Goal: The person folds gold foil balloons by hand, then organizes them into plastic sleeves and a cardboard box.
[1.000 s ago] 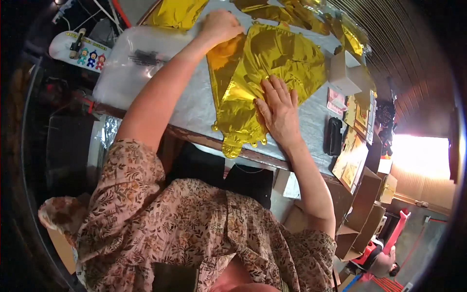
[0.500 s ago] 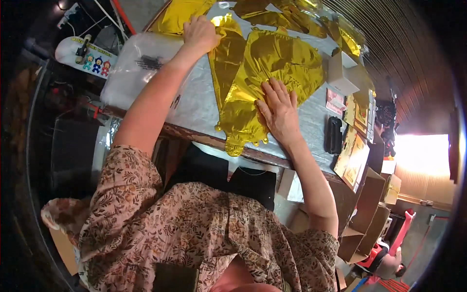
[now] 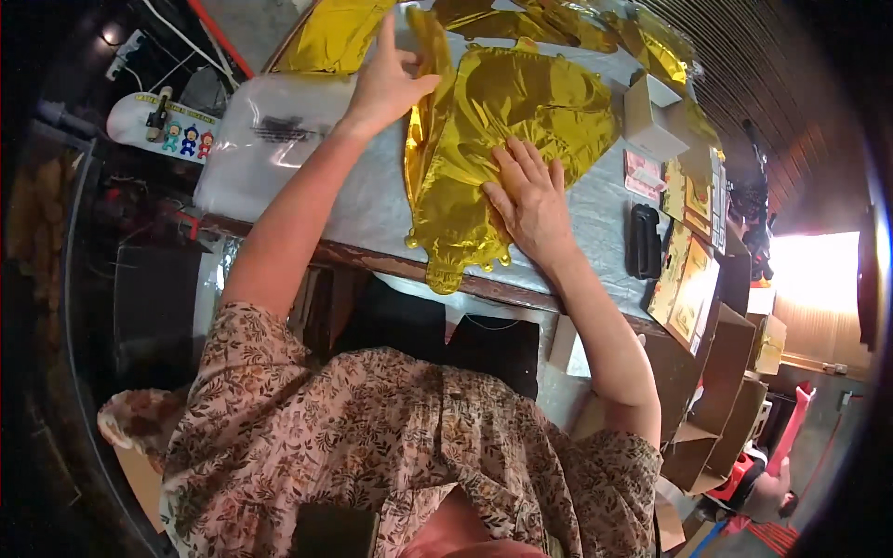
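A flat, uninflated gold foil balloon (image 3: 521, 98) with small tabs along its edge lies on the covered table. My right hand (image 3: 532, 209) rests on its middle, fingers stretched out and palm down. At the balloon's left side, a flap (image 3: 433, 65) stands up, partly folded toward the middle. My left hand (image 3: 386, 93) is beside this flap, its index finger pointing away and its thumb reaching to the foil. Its fingers are apart. The balloon's narrow end (image 3: 446, 277) hangs at the near table edge.
Clear plastic packaging (image 3: 270, 130) lies on the left. More gold foil (image 3: 335, 37) covers the far side. To the right are a white box (image 3: 656, 116), a black case (image 3: 644, 242) and printed packages (image 3: 684, 288). Cardboard boxes (image 3: 712, 400) stand beyond the right edge.
The balloon's left flap, spread flat before, has lifted and turned inward. My left hand has gone from closed on its far edge to open beside it. My right hand stays on the foil.
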A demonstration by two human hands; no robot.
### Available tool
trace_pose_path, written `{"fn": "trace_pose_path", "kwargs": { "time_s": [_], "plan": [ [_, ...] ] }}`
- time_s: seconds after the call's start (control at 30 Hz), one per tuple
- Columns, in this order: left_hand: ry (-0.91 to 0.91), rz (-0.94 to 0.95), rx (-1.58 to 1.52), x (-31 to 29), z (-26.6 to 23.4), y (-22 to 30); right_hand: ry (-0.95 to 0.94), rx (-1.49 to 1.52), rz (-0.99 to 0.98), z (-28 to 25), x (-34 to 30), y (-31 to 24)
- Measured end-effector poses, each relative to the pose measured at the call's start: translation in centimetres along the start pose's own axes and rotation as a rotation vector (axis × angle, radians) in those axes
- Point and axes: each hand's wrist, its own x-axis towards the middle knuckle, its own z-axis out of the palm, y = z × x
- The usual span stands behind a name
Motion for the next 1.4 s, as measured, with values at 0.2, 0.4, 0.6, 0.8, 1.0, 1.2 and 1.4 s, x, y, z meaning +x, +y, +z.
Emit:
{"fn": "trace_pose_path", "kwargs": {
  "time_s": [0.2,0.4,0.6,0.8,1.0,1.2,1.4],
  "plan": [
    [-0.185,0.089,-0.144,-1.7,1.3,3.1,0.005,-0.007,-0.002,0.0,0.0,0.0],
    [-0.375,0.069,-0.457,-0.2,2.1,1.0,0.007,-0.027,-0.012,0.3,0.1,0.1],
    [-0.112,0.477,0.131,2.5,1.6,-3.5,-0.005,-0.032,-0.008,0.2,0.2,0.0],
    [-0.14,0.678,0.165,2.8,3.6,-3.9,-0.026,-0.023,0.008,0.0,0.1,0.0],
    [-0.157,0.702,0.193,2.4,3.8,-3.5,-0.036,-0.034,0.023,-0.1,0.0,-0.2],
    [-0.121,0.716,0.187,2.6,4.1,-4.3,-0.02,-0.037,0.006,-0.2,0.2,-0.3],
    [-0.163,0.688,0.244,2.1,3.7,-4.0,-0.037,-0.033,-0.023,-0.2,0.5,-0.1]
  ]
}}
